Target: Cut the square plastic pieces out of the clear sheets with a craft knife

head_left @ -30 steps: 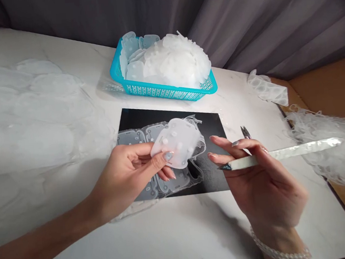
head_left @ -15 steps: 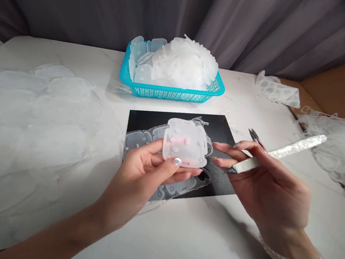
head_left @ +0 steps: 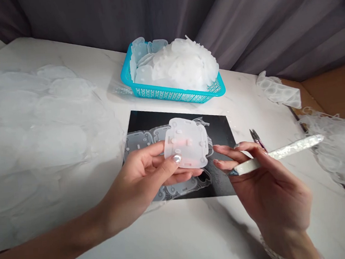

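My left hand [head_left: 148,179] pinches a translucent white, rounded-square silicone piece [head_left: 186,142] with small bumps and holes, holding it up above a black mat [head_left: 217,129]. On the mat lies a strip of joined pieces [head_left: 143,139] of the same kind, partly hidden behind my fingers. My right hand [head_left: 265,186] grips a long pearly-handled knife-like tool [head_left: 280,153], its tip pointing left toward the held piece. Two right fingers stretch out just right of the piece, not touching it.
A turquoise basket [head_left: 172,92] heaped with white pieces stands beyond the mat. Small snips [head_left: 256,135] lie by my right hand. Sheets of translucent material [head_left: 38,117] cover the table's left side; offcuts [head_left: 337,151] and a folded strip [head_left: 277,90] lie at right, near the table edge.
My left hand has turned the silicone piece from tilted to facing me squarely and lifted it slightly. The right hand with the tool stayed close beside it.
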`<control>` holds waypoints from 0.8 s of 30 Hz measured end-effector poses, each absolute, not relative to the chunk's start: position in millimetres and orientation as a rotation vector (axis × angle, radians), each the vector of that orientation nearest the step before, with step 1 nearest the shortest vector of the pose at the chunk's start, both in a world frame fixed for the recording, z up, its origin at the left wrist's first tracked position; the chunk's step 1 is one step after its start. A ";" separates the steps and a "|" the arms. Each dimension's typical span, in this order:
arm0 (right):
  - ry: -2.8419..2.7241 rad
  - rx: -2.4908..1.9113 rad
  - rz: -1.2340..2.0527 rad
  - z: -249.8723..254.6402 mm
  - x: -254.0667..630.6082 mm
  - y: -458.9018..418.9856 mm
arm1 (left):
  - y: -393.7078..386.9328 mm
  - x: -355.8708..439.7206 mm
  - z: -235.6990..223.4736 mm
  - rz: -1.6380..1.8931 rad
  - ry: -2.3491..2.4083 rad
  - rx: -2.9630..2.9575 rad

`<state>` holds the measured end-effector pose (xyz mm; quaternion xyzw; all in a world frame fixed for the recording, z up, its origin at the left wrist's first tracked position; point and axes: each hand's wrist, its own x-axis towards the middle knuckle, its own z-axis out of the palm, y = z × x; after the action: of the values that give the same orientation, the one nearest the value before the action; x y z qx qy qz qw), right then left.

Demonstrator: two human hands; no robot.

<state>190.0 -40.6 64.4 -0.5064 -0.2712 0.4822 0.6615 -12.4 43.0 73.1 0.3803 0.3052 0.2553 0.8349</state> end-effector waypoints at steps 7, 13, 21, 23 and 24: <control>-0.625 -1.143 1.105 64.4 189.9 -40.7 | 42.8 -11.4 72.9 0.556 0.688 0.830; -0.629 -1.146 1.112 65.2 188.5 -39.4 | 41.8 -12.8 71.5 0.546 0.714 0.838; -0.667 -1.205 1.215 66.8 187.6 -35.5 | 41.8 -12.4 68.6 0.521 0.668 0.893; -0.668 -1.210 1.252 67.0 185.6 -35.8 | 41.4 -12.6 67.6 0.506 0.668 0.896; -0.664 -1.216 1.266 66.7 184.5 -36.4 | 41.0 -12.8 67.1 0.496 0.673 0.893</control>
<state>184.5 -36.4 66.7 -0.5225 -0.2854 0.5440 0.5913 -12.8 41.0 67.1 0.4191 0.3159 0.2327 0.8188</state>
